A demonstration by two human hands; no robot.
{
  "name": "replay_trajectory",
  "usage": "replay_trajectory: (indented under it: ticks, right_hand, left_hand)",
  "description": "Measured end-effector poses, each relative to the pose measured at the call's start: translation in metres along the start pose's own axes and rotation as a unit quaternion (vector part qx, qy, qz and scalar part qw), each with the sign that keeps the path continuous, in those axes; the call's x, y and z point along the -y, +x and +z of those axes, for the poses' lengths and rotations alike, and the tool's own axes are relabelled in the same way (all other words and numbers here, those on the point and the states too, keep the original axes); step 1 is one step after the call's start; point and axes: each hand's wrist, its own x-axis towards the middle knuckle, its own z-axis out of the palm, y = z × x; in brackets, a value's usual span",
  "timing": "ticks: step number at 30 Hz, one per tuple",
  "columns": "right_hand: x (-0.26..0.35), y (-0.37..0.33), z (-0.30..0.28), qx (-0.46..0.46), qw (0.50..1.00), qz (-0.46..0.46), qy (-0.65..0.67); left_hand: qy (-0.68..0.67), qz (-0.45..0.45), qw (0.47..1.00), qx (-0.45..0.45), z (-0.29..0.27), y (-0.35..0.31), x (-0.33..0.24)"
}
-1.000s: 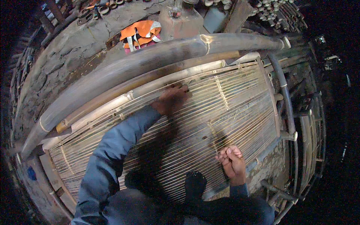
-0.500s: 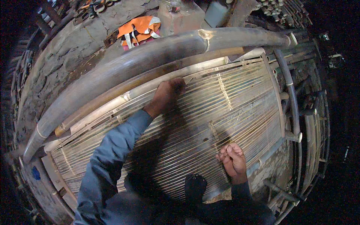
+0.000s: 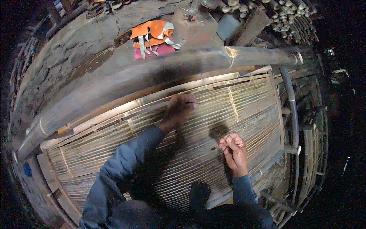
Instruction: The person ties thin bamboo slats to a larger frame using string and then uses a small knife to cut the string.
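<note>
Below me lies a wooden frame [image 3: 277, 110] strung with long, thin pale strips [image 3: 213, 100] that run side by side across it. My left hand [image 3: 178, 108] is over the strips near the far rail, thumb and fingers closed in a pinch. Whatever lies between its fingertips is too small to make out. Closer to me and to the right, my right hand [image 3: 235, 152] is raised over the strips with its palm partly turned up. Its fingers are pinched too, and what they hold cannot be made out. Narrow cross strips [image 3: 232, 102] run across the long ones.
A thick bamboo pole [image 3: 183, 59] spans the frame's far side. Orange and pink cloth [image 3: 150, 36] with pale straps lies beyond it, left of a block [image 3: 198, 28]. Bamboo poles [image 3: 292, 110] stand along the right side, and cut bamboo [image 3: 286, 15] is stacked at the back.
My left hand has come away from the far rail, toward me and slightly right. My right hand has risen a little, still pinched. The whole view has shifted.
</note>
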Motion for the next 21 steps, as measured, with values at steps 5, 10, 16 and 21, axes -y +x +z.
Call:
replay_trajectory:
  ticks: [5, 10, 16, 21]
  right_hand:
    - [0.007, 0.022, 0.025, 0.036, 0.996, -0.02, -0.079]
    - [0.012, 0.034, 0.041, 0.038, 0.998, -0.047, -0.021]
    - [0.012, 0.037, 0.043, 0.011, 0.989, -0.032, 0.146]
    - [0.018, 0.035, 0.044, 0.081, 0.991, -0.071, 0.074]
  left_hand:
    - [-0.054, -0.023, 0.998, -0.031, -0.004, -0.012, -0.014]
    - [-0.122, -0.078, 0.989, -0.03, -0.001, -0.02, -0.028]
    - [-0.178, -0.098, 0.979, -0.031, 0.011, -0.022, -0.035]
    - [-0.164, -0.097, 0.981, -0.026, 0.028, -0.024, -0.034]
